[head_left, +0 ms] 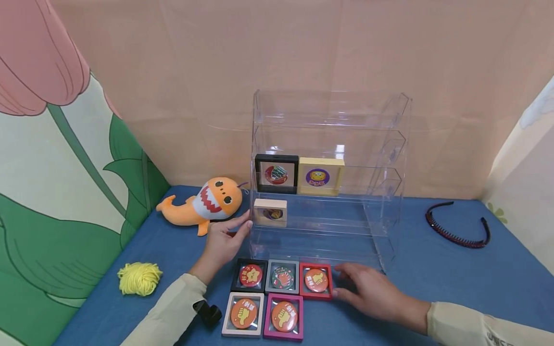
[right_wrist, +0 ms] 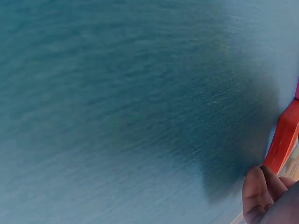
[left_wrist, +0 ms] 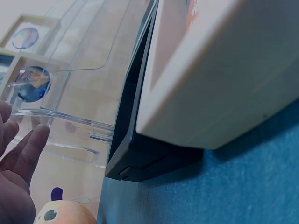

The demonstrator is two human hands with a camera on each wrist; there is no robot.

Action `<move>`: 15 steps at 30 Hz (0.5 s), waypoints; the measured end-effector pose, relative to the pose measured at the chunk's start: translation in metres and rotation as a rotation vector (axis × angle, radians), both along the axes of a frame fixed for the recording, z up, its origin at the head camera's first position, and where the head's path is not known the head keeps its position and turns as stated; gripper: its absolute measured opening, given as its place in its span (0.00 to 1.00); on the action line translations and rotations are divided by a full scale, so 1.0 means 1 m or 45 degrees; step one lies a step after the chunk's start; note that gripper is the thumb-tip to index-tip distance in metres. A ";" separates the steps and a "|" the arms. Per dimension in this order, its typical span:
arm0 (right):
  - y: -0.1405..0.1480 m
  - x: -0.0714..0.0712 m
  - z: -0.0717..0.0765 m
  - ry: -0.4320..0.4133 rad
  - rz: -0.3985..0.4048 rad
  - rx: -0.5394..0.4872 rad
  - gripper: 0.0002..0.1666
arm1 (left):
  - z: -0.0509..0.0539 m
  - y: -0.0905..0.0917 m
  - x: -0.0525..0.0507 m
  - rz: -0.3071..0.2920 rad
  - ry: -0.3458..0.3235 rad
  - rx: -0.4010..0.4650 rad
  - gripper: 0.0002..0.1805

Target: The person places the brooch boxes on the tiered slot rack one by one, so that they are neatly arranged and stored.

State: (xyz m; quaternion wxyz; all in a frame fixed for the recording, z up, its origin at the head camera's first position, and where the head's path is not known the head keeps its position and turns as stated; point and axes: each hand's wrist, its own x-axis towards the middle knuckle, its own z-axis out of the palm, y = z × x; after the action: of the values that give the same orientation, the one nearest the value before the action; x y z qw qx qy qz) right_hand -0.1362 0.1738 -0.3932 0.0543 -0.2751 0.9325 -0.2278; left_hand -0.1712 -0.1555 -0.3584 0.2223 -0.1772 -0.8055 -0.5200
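Note:
In the head view my left hand [head_left: 222, 242] touches the left side of the clear tiered rack [head_left: 368, 226], fingers extended; the left wrist view shows its fingers [left_wrist: 30, 154] by the rack's edge. A small beige box [head_left: 258, 214] stands just inside, below a black box [head_left: 277, 189] and a yellow box [head_left: 321, 191]. My right hand [head_left: 372, 293] has thumb and fingertips at the right edge of a red frame [head_left: 331, 283], also visible in the right wrist view [right_wrist: 282, 140]. Beside it lie grey [head_left: 282, 291] and black [head_left: 233, 278] frames, with white [head_left: 225, 312] and magenta [head_left: 300, 317] frames in front.
An orange shark toy [head_left: 179, 213] lies left of the rack, with a yellow yarn bundle [head_left: 139, 278] nearer the front left. A dark headband [head_left: 459, 239] rests on the blue tabletop [head_left: 450, 274] at the right. The rack's upper tiers hold no boxes.

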 end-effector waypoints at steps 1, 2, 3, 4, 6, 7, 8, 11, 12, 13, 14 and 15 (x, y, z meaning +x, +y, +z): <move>-0.002 0.000 0.000 -0.006 -0.015 0.012 0.36 | 0.000 0.000 0.000 0.000 0.002 -0.001 0.18; -0.003 -0.001 0.000 -0.010 -0.029 0.021 0.36 | 0.000 0.000 0.000 -0.004 0.003 -0.001 0.18; -0.005 -0.001 0.000 -0.018 -0.044 0.030 0.37 | 0.000 0.000 0.000 -0.006 0.005 -0.001 0.18; -0.007 -0.002 -0.001 -0.025 -0.056 0.034 0.36 | 0.000 0.000 0.000 -0.009 0.007 0.000 0.18; -0.009 -0.003 -0.001 -0.034 -0.076 0.047 0.36 | 0.000 -0.001 0.000 -0.010 0.013 -0.001 0.18; -0.010 -0.003 -0.001 -0.038 -0.081 0.047 0.37 | -0.001 -0.001 -0.001 -0.012 0.016 -0.002 0.18; -0.011 -0.003 -0.001 -0.039 -0.081 0.049 0.37 | -0.001 -0.001 -0.001 -0.015 0.019 -0.002 0.18; -0.012 -0.003 -0.001 -0.027 -0.066 0.050 0.39 | -0.001 -0.001 -0.001 -0.015 0.015 -0.002 0.18; -0.012 -0.003 -0.001 -0.024 -0.058 0.045 0.40 | -0.001 -0.001 0.000 -0.013 0.011 -0.004 0.18; -0.012 -0.002 -0.001 -0.020 -0.051 0.043 0.40 | -0.001 0.000 0.000 -0.010 0.008 -0.006 0.18; -0.012 -0.002 -0.001 -0.014 -0.046 0.042 0.40 | -0.001 -0.001 0.000 -0.008 0.003 -0.006 0.18; -0.012 -0.002 -0.001 -0.012 -0.044 0.043 0.40 | -0.001 -0.001 0.000 -0.006 -0.001 -0.007 0.18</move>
State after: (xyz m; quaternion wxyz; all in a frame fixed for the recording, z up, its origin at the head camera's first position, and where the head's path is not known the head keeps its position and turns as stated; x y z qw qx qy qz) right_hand -0.1386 0.1617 -0.3941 0.0595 -0.2568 0.9406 -0.2141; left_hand -0.1713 -0.1562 -0.3591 0.2204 -0.1795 -0.8066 -0.5182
